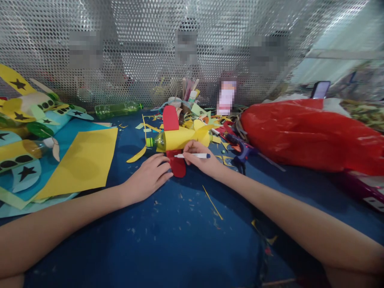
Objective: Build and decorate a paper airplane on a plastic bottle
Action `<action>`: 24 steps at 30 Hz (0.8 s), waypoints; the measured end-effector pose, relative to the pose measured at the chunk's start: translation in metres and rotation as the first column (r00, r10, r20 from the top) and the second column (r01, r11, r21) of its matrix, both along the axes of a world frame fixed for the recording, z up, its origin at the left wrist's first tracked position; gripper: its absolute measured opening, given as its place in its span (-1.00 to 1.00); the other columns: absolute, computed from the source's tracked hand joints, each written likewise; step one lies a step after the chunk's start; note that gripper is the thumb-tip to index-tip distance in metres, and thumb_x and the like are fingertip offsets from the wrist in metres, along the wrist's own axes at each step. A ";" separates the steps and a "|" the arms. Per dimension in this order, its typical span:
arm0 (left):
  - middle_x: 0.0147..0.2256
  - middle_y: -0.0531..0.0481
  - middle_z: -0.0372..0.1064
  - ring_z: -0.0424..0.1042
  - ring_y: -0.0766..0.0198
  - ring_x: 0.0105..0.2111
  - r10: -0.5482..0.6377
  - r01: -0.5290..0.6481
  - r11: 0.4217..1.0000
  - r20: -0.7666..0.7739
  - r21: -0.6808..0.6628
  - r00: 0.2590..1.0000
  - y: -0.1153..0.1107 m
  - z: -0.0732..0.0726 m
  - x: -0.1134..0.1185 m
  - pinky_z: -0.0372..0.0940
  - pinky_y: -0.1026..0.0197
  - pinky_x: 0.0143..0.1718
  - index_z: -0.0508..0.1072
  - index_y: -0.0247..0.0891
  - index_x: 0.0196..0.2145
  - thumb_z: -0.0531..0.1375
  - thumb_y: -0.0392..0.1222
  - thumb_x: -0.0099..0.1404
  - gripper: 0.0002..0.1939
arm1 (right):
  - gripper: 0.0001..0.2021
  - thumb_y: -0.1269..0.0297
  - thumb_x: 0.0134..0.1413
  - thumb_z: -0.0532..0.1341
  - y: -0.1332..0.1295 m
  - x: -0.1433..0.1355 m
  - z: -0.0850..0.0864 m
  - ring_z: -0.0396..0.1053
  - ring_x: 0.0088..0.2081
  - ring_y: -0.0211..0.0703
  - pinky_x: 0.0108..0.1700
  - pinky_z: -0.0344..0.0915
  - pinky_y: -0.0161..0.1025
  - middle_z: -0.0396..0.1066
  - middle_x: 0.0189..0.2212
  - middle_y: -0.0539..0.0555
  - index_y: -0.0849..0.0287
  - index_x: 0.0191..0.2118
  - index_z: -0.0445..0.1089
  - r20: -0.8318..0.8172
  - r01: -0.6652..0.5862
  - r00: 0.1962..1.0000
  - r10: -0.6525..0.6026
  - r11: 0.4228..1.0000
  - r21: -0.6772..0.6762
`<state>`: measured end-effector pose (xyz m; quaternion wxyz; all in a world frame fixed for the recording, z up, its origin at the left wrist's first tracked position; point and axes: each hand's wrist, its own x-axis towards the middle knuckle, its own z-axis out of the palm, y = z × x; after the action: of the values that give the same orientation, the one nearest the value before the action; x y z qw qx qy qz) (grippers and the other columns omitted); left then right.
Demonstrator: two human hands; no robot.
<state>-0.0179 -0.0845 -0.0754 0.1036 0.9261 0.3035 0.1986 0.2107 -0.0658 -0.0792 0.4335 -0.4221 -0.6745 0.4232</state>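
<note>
Inspector: State the right hand (205, 165).
Operator: From my remote post, I find its fingers closed round a slim white marker with a blue end (200, 155). The marker's tip points left, at a rounded red paper wing (179, 169); contact I cannot tell.

Inspector: And the left hand (146, 176)?
Operator: Fingers extended, slightly parted, beside the wing's left edge. I cannot tell whether they press on it.

Inspector: Location of the green plastic bottle wrapped in yellow paper (180, 140)?
Operator: On its side on the blue bench (180, 248), just beyond both hands' fingers. I record a flat yellow paper sheet (87, 160) left of the left fingers and a glossy red plastic bag (294, 136) right of the right fingers.
</note>
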 end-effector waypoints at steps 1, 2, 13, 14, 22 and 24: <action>0.07 -0.17 0.32 0.23 0.05 0.15 -0.001 0.001 1.000 0.004 -0.002 1.000 0.000 0.000 0.000 0.17 -0.15 0.22 0.38 -0.26 -0.03 -0.08 -0.06 0.51 -0.67 | -0.79 0.16 0.02 0.27 0.001 0.000 -0.001 0.21 -0.54 -0.29 -0.46 0.10 -0.28 0.27 -0.57 -0.10 0.11 -0.35 0.23 0.011 -0.010 1.000 0.010 1.000 -0.003; 0.07 -0.16 0.32 0.23 0.05 0.15 -0.001 0.001 1.000 0.006 -0.004 1.000 0.000 0.000 0.000 0.17 -0.15 0.22 0.37 -0.25 -0.03 -0.08 -0.06 0.51 -0.67 | -0.79 0.18 0.00 0.28 0.002 0.001 -0.002 0.21 -0.53 -0.29 -0.46 0.10 -0.28 0.28 -0.55 -0.09 0.12 -0.36 0.23 0.027 -0.019 0.999 0.019 1.000 0.003; 0.03 -0.17 0.35 0.27 0.05 0.10 -0.011 0.011 1.000 0.006 -0.003 1.000 0.001 0.000 0.000 0.20 -0.15 0.18 0.38 -0.27 -0.05 -0.08 -0.06 0.51 -0.67 | -0.84 0.21 0.06 0.23 0.003 0.002 -0.006 0.22 -0.51 -0.29 -0.41 0.13 -0.26 0.31 -0.56 -0.08 0.12 -0.41 0.24 0.069 -0.017 0.998 0.014 0.999 0.039; 0.02 -0.17 0.35 0.27 0.05 0.09 -0.010 0.010 1.000 0.005 -0.004 1.000 0.001 0.000 0.000 0.20 -0.15 0.18 0.38 -0.27 -0.06 -0.08 -0.07 0.51 -0.68 | -0.83 0.21 0.06 0.24 0.004 0.002 -0.006 0.22 -0.51 -0.29 -0.41 0.13 -0.26 0.31 -0.56 -0.09 0.12 -0.41 0.24 0.072 -0.017 0.997 0.015 0.999 0.038; 0.02 -0.17 0.35 0.28 0.05 0.08 -0.011 0.011 1.000 0.006 -0.008 1.000 0.000 0.001 0.000 0.22 -0.14 0.17 0.38 -0.27 -0.06 -0.08 -0.08 0.50 -0.68 | -0.83 0.21 0.04 0.23 0.004 0.001 -0.004 0.21 -0.53 -0.29 -0.44 0.10 -0.27 0.29 -0.58 -0.10 0.11 -0.42 0.23 0.084 -0.009 0.996 0.007 1.000 0.015; 0.03 -0.17 0.35 0.28 0.05 0.09 -0.005 0.005 1.000 0.004 -0.015 1.000 0.000 0.001 0.001 0.21 -0.13 0.17 0.38 -0.27 -0.06 -0.07 -0.08 0.50 -0.68 | -0.83 0.21 0.05 0.23 0.003 0.001 -0.003 0.21 -0.53 -0.28 -0.44 0.11 -0.27 0.32 -0.57 -0.08 0.12 -0.42 0.25 0.096 -0.016 0.995 0.013 1.000 0.022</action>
<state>-0.0174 -0.0840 -0.0740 0.1116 0.9256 0.3026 0.1980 0.2117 -0.0626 -0.0818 0.4023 -0.4320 -0.7023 0.3979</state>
